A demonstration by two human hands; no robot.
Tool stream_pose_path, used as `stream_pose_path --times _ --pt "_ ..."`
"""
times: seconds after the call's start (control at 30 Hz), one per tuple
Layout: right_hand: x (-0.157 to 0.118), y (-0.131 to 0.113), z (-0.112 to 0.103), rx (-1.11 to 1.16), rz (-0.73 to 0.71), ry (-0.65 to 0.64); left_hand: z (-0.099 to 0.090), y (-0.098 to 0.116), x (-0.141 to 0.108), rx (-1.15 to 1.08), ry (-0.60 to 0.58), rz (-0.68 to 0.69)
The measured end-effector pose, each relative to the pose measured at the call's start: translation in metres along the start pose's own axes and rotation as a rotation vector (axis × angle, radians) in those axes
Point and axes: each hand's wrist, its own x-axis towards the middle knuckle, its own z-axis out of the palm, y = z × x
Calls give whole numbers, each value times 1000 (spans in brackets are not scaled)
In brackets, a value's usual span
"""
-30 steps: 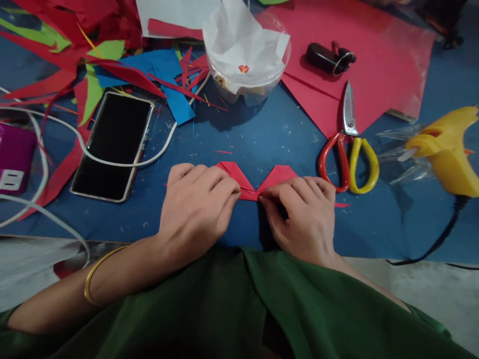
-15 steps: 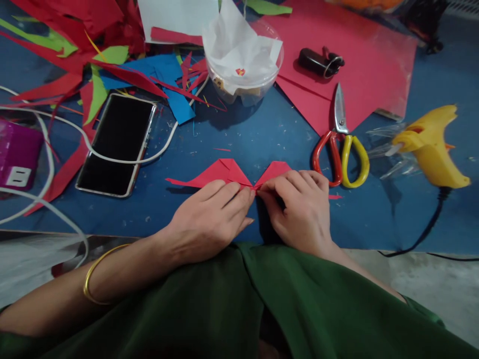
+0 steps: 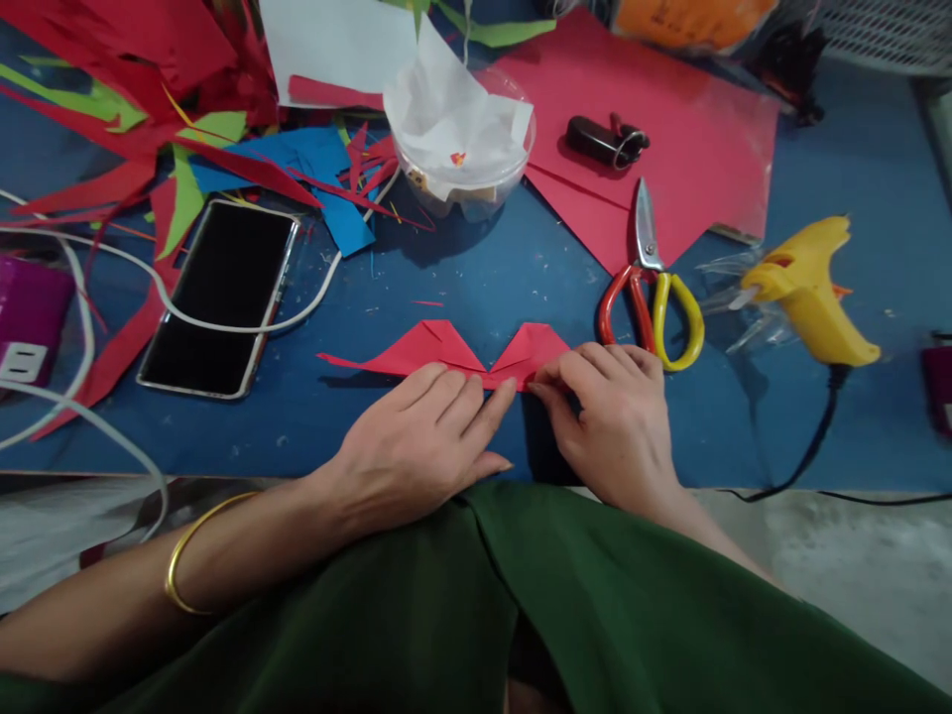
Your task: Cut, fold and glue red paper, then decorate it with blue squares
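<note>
A folded piece of red paper (image 3: 435,349) lies along the front part of the blue table, with two raised peaks, a notch between them and a thin tail at the left. My left hand (image 3: 416,436) rests palm down over its front edge, fingers stretched out, the index fingertip pressing just below the notch. At the right part of that edge, my right hand (image 3: 614,421) pinches the paper between thumb and fingers. The paper's right end is hidden under this hand. Scissors (image 3: 650,283) with one red and one yellow handle lie just beyond my right hand.
A yellow glue gun (image 3: 810,288) lies at the right. A phone (image 3: 223,297) and white cable (image 3: 319,297) are at the left, before coloured paper scraps (image 3: 178,178). Behind stand a clear bowl (image 3: 476,193) and red sheets (image 3: 699,129) with a black object (image 3: 595,141) on top.
My right hand has slid right along the paper's front edge, away from the notch. My left index finger has spread from the others. The view has shifted a little.
</note>
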Motion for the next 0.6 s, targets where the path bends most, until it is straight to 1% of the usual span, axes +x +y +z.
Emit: stream_pose_path --times 0.2,0.4,0.6 --pt "-3 8 -4 23 40 5 0 0 3 18 -20 30" --pt "-14 25 -11 -82 105 33 0 1 5 45 -25 43" --pt "-19 27 -9 -125 103 60 1 4 5 34 -53 22"
